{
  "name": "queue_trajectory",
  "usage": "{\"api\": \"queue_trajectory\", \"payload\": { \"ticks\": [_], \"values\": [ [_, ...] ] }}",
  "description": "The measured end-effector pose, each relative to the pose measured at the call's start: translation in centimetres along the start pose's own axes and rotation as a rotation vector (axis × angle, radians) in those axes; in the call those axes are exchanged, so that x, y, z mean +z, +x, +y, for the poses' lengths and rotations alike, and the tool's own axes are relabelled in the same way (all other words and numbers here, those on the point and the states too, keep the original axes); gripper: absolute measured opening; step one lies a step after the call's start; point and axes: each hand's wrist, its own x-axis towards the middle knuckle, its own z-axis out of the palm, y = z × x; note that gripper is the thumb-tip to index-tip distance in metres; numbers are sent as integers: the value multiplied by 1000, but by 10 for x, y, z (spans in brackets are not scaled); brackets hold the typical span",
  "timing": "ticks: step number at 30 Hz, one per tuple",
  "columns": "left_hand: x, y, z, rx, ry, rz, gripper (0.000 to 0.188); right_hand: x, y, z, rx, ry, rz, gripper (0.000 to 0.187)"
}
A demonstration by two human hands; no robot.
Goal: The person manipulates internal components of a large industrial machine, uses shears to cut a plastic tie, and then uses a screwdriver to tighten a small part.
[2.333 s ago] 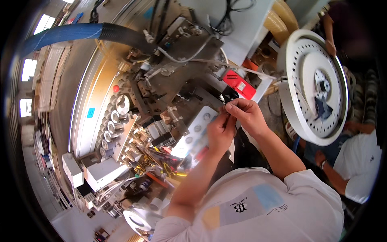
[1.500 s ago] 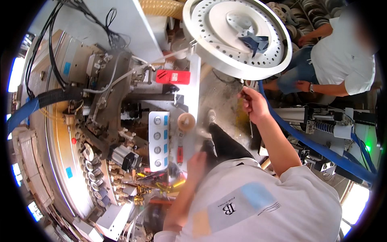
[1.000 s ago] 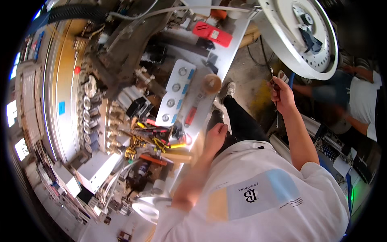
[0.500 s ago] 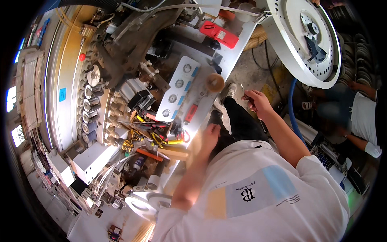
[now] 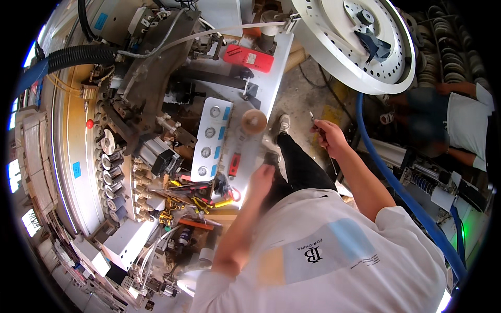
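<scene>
thin stick [image 5: 312, 115]: in the right hand [image 5: 330, 138], tip poking out at 11 o'clock
right hand fingers: clamped on the stick
left hand [image 5: 262, 180]: at 8 o'clock from the right hand; blurry, cannot tell if its fingers are together
near left: red-handled tool [image 5: 234, 165] at 10 o'clock
near right: white wheel [image 5: 360, 85] at 1 o'clock, blue hose [image 5: 373, 146] at 3 o'clock

One panel [image 5: 207, 142] bears four gauges [image 5: 210, 132] and four blue labels [image 5: 222, 132].
</scene>
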Motion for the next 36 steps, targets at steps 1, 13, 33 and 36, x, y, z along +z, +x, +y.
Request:
{"api": "queue_trajectory", "payload": {
  "ticks": [1,13,33,36],
  "values": [
    [0,3,1,15,8,-6,28,4,4,4,0,-10,-10,21],
    [-1,9,-4,38,-101,29,24,91,72,31,116,94,-195,22],
    [26,-18,34,76,-509,-1,22,107,30,76,65,107,-319,22],
    [29,-18,6,44,-557,123,20,102,40,80,42,-185,-345,24]
  ]
}}
